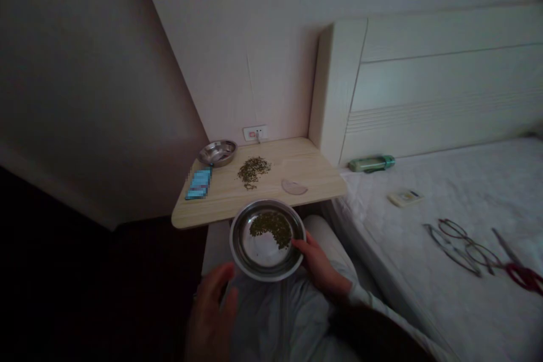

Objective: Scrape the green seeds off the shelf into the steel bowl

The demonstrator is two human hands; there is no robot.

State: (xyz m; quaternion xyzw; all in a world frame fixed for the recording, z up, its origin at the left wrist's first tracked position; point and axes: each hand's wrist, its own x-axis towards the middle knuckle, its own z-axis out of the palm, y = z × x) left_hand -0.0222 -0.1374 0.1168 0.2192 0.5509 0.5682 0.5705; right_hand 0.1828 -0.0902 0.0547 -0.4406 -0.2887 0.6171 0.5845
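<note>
A round steel bowl (254, 257) is tilted above my lap at the table's front edge. Small greenish-brown grains (271, 225) lie along its far and right side. My right hand (318, 263) grips the bowl's right rim, with the thumb over the edge. Just left of the bowl, apart from it, my left hand (214, 311) is blurred, its thumb and fingers spread with nothing between them. On the wooden table (292, 153) beyond the bowl, a loose heap of similar grains (253, 171) is spread out.
A second steel bowl (218, 154) stands at the table's back left, by a phone (198, 183). A pale semicircular piece (294, 187) lies at right. On the bed (382, 243) are a green bottle (371, 163), a small pale box (405, 198), glasses (466, 246) and red-handled scissors (524, 277).
</note>
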